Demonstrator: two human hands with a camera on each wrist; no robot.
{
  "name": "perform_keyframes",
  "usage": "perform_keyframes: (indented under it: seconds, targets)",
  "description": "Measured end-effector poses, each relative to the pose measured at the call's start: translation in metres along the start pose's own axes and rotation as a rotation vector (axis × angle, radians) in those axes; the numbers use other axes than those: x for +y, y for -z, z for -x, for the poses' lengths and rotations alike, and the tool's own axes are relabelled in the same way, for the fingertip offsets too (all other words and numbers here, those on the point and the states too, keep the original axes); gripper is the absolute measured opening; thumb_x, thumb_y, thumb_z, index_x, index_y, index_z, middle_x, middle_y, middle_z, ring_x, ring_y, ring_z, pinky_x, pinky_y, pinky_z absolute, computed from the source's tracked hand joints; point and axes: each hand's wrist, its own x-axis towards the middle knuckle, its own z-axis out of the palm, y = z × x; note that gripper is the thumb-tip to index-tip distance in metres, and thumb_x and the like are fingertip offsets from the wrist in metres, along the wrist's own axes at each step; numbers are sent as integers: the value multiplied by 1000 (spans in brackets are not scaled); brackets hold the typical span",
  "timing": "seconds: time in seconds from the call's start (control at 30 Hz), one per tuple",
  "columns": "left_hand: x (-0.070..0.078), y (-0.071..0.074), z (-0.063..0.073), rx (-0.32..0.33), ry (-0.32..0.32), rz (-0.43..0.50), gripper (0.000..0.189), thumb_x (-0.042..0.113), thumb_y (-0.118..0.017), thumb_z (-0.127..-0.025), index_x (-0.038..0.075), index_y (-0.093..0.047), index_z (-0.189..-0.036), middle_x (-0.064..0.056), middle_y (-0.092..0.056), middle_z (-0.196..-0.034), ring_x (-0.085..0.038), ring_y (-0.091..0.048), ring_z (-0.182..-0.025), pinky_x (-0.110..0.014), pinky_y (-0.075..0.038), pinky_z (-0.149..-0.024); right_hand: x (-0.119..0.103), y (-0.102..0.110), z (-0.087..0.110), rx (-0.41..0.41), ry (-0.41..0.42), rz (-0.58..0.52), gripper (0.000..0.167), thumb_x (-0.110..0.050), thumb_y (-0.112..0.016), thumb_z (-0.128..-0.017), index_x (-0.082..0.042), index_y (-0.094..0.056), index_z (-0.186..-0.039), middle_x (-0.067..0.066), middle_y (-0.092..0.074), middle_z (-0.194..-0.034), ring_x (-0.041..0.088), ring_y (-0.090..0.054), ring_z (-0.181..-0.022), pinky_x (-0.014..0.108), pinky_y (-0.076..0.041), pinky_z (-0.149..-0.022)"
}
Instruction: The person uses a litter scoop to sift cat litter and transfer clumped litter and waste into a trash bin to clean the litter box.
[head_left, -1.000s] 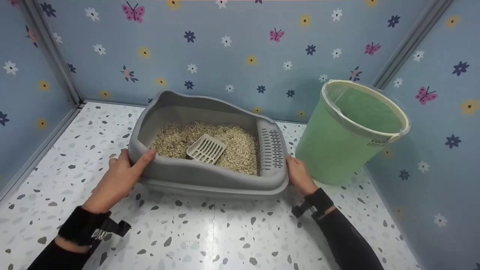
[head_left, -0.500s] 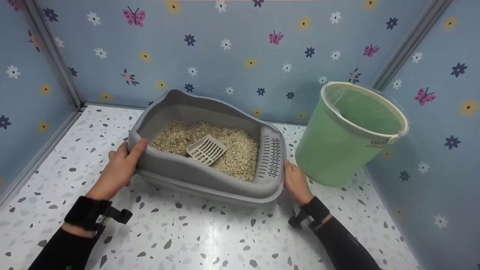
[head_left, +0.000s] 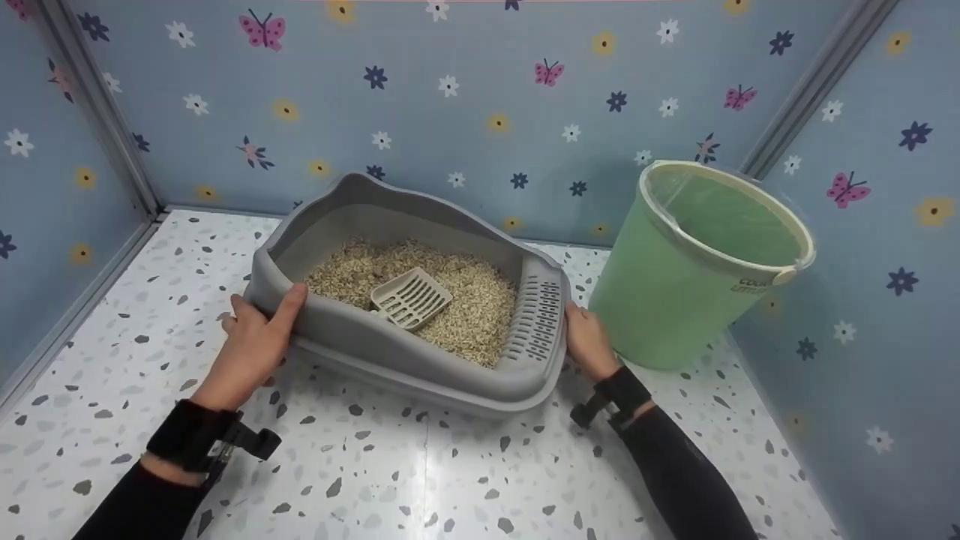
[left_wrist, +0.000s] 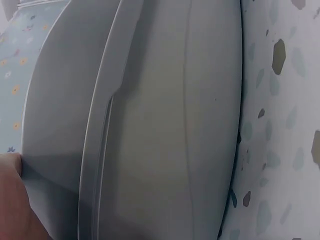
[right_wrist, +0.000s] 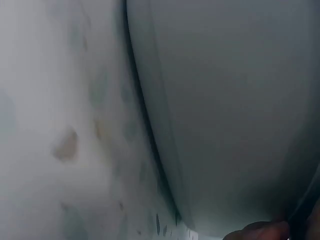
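A grey litter box (head_left: 390,360) stands at an angle on the floor, its right end swung toward me. Tan litter (head_left: 480,311) covers its bottom, and a beige slotted litter scoop (head_left: 412,298) lies on top, slots facing up. My left hand (head_left: 251,345) grips the box's left front corner, thumb on the rim and fingers low against the outside. At the right end, beside the perforated step (head_left: 536,319), my right hand (head_left: 589,341) holds the edge; its fingertips are mostly hidden below. Both wrist views show the box's outer wall close up, with its bottom edge along the floor.
A green trash bin (head_left: 660,300) with a pale rim and clear liner stands just right of the box. Blue panels (head_left: 450,127) with flowers and butterflies enclose the back and both sides. The floor (head_left: 420,472) is white with grey speckles.
The box has turned clockwise as seen from above: its right end has come nearer me and its back left corner has gone farther back. Both hands have kept hold, and the right has come closer.
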Motion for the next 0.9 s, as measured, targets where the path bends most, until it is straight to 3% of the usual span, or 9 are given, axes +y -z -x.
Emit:
perform_keyframes:
  seconds: [0.13,0.3,0.37,0.47,0.53,0.57,0.73,0.83,0.9]
  targets:
    - [2,1,-6,-7,-25,8,134,92,-32,-101,-11,24,-166,-52,2,-169,-65,-33,-148,-55,-58,-87,2,0,-5,44,-11,97,55,-41,-31,-122,-11,-68,-94,2,-55,-78,18,-52,-70,33,-41,-64]
    - [-2,6,-22,15,-69,72,126,89,-37,-103,-10,3,-170,-42,-36,-147,-46,-54,-115,-45,-59,-68,6,-2,10,83,102,186,58,-39,-30,-122,-6,-67,-92,10,-59,-81,31,-60,-78,44,-45,-71]
    - [-2,6,-30,31,-82,106,122,87,-39,-104,-10,-5,-169,-34,-42,-135,-38,-55,-102,-42,-59,-61,22,-3,12,89,169,158,62,-45,-28,-122,-9,-67,-89,8,-58,-79,30,-58,-75,44,-46,-69]
    - [-1,4,-37,45,-78,188,115,84,-42,-105,-8,-10,-167,-25,-44,-126,-31,-54,-95,-39,-59,-60,26,-6,28,71,161,114,61,-46,-29,-121,-12,-64,-85,3,-54,-73,23,-51,-67,40,-42,-64]
    - [0,1,-38,52,-58,240,115,83,-43,-105,-6,-6,-168,-24,-44,-127,-28,-54,-93,-40,-60,-62,26,-6,35,40,123,49,59,-47,-31,-122,-14,-61,-82,-1,-51,-69,18,-47,-62,35,-38,-59]
    - [1,-1,-37,54,-43,261,116,83,-44,-104,-5,-3,-168,-23,-44,-126,-27,-55,-92,-39,-60,-61,11,-6,45,25,68,38,56,-42,-33,-122,-13,-59,-82,-1,-50,-67,17,-45,-59,34,-36,-57]
    - [7,-16,-21,59,-14,310,129,82,-49,-104,-3,25,-168,-32,-41,-138,-27,-56,-90,-39,-60,-54,5,-1,32,9,12,20,55,-40,-33,-123,-10,-62,-88,0,-51,-69,16,-47,-60,32,-38,-57]
    - [11,-26,-10,53,-14,340,135,80,-54,-103,0,35,-165,-29,-43,-131,-22,-57,-80,-37,-58,-49,3,2,15,51,20,78,58,-42,-32,-122,-4,-74,-110,6,-61,-84,19,-56,-76,34,-46,-71]
    - [12,-32,-3,39,-6,354,140,81,-56,-102,1,41,-162,-19,-50,-111,-19,-54,-68,-36,-56,-48,3,2,2,70,20,100,60,-41,-31,-121,0,-74,-112,10,-62,-88,24,-59,-80,38,-48,-75]
